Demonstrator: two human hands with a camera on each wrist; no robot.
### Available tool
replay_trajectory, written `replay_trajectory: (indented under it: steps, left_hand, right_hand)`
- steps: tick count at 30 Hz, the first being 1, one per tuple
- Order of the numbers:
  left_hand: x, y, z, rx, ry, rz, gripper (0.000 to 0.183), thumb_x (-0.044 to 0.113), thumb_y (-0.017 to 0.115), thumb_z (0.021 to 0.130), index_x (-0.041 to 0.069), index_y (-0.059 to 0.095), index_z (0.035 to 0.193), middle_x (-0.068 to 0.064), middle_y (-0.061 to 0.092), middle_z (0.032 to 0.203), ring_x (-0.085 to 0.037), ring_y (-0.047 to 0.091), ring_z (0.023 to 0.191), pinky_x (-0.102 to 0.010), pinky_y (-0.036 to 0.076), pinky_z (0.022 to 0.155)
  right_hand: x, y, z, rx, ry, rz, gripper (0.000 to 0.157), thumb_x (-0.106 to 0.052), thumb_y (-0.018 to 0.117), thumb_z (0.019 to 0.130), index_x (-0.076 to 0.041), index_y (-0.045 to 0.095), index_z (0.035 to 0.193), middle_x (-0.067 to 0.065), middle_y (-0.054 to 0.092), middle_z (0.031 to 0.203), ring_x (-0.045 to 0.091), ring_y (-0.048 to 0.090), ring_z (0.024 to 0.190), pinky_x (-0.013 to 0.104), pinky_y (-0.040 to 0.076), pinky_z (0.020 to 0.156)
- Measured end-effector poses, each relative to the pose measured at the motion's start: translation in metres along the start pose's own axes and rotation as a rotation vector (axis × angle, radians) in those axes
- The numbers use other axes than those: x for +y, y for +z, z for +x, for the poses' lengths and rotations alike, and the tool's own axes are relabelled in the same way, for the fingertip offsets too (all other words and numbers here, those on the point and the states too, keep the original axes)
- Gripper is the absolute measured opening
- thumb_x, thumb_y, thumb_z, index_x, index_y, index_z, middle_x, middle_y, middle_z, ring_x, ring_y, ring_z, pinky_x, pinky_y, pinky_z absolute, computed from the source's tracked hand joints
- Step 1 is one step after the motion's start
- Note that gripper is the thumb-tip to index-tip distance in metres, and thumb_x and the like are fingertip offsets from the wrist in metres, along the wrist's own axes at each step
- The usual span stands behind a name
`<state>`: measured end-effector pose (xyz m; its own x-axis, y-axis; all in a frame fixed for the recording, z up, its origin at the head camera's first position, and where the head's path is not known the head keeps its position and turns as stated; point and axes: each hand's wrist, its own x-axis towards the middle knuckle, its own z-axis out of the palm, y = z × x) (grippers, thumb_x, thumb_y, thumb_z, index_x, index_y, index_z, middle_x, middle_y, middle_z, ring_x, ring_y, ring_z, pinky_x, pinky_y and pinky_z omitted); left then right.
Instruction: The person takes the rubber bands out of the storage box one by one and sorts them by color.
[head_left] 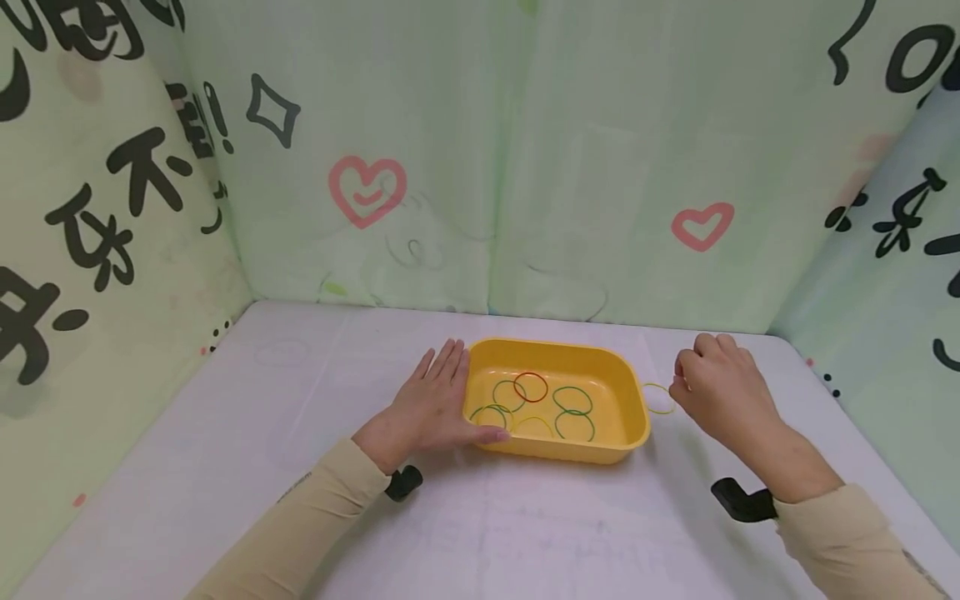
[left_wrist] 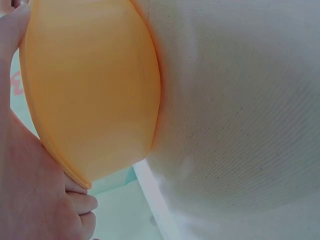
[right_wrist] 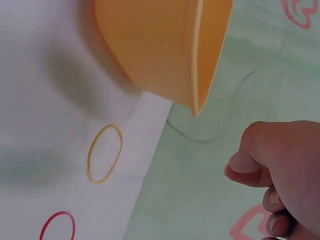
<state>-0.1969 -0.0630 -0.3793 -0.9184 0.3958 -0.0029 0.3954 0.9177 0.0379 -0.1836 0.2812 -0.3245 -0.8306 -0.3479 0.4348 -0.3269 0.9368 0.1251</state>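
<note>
A yellow plastic tray [head_left: 570,451] holds several thin rubber bands, among them a red band [head_left: 531,402] and green bands [head_left: 573,387]. My left hand [head_left: 431,412] rests along the tray's left side, fingers straight and thumb on the front rim. To the right of the tray, my right hand [head_left: 723,392] is raised over the table with its fingers curled and thumb against the index finger. Nothing shows in its grasp. A yellow rubber band [right_wrist: 89,156] lies on the table between tray and right hand. Another red rubber band [right_wrist: 74,225] shows partly in the right wrist view.
The table carries a white cloth [head_left: 480,533]. Pale green curtains [head_left: 585,167] with black characters and pink hearts enclose the back and both sides. A black wrist strap part [head_left: 742,500] juts out below the right wrist.
</note>
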Motion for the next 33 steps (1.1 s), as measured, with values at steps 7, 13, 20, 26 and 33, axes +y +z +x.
replay_trajectory:
  steps: [7, 13, 20, 26, 33]
  left_hand:
    - [0.001, 0.0, 0.0, 0.007, 0.01, -0.011, 0.128, 0.094, 0.016, 0.055, 0.002, 0.005, 0.144, -0.013, 0.005, 0.152, -0.023, 0.0, 0.14, -0.042, 0.005, 0.113]
    - [0.001, -0.001, 0.001, -0.004, 0.012, 0.009, 0.129, 0.094, 0.013, 0.055, 0.002, 0.005, 0.144, -0.013, 0.004, 0.152, -0.023, 0.0, 0.14, -0.043, 0.006, 0.113]
    - [-0.001, -0.001, 0.001, -0.018, 0.0, 0.027, 0.129, 0.095, 0.011, 0.054, 0.002, 0.004, 0.144, -0.012, 0.003, 0.152, -0.023, -0.001, 0.14, -0.043, 0.005, 0.113]
    - [-0.002, -0.001, 0.0, -0.016, 0.0, 0.014, 0.129, 0.095, 0.012, 0.054, 0.002, 0.004, 0.144, -0.012, 0.003, 0.152, -0.023, -0.001, 0.14, -0.042, 0.005, 0.113]
    - [-0.003, -0.001, 0.0, -0.009, 0.006, 0.003, 0.129, 0.094, 0.013, 0.055, 0.002, 0.004, 0.144, -0.012, 0.003, 0.152, -0.023, -0.002, 0.14, -0.042, 0.005, 0.113]
  right_hand:
    - [-0.02, 0.005, 0.011, -0.033, -0.03, 0.019, 0.009, -0.008, 0.069, 0.068, -0.005, 0.06, 0.067, 0.005, 0.043, 0.067, 0.023, 0.038, 0.07, 0.03, 0.03, 0.058]
    - [-0.035, 0.009, 0.016, -0.1, -0.03, 0.015, 0.01, -0.01, 0.07, 0.071, -0.004, 0.062, 0.073, 0.005, 0.044, 0.071, 0.022, 0.037, 0.073, 0.03, 0.032, 0.061]
    - [-0.049, 0.015, 0.023, -0.12, -0.061, 0.01, 0.01, -0.012, 0.067, 0.072, -0.005, 0.061, 0.073, 0.004, 0.044, 0.071, 0.021, 0.037, 0.072, 0.03, 0.032, 0.062]
    - [-0.06, 0.023, 0.026, -0.124, -0.104, 0.044, 0.014, -0.017, 0.069, 0.071, -0.007, 0.059, 0.071, 0.005, 0.043, 0.073, 0.022, 0.037, 0.072, 0.03, 0.032, 0.062]
    - [-0.069, 0.032, 0.031, -0.18, -0.098, 0.039, 0.014, -0.017, 0.07, 0.07, -0.008, 0.06, 0.072, 0.005, 0.045, 0.075, 0.022, 0.038, 0.074, 0.032, 0.034, 0.064]
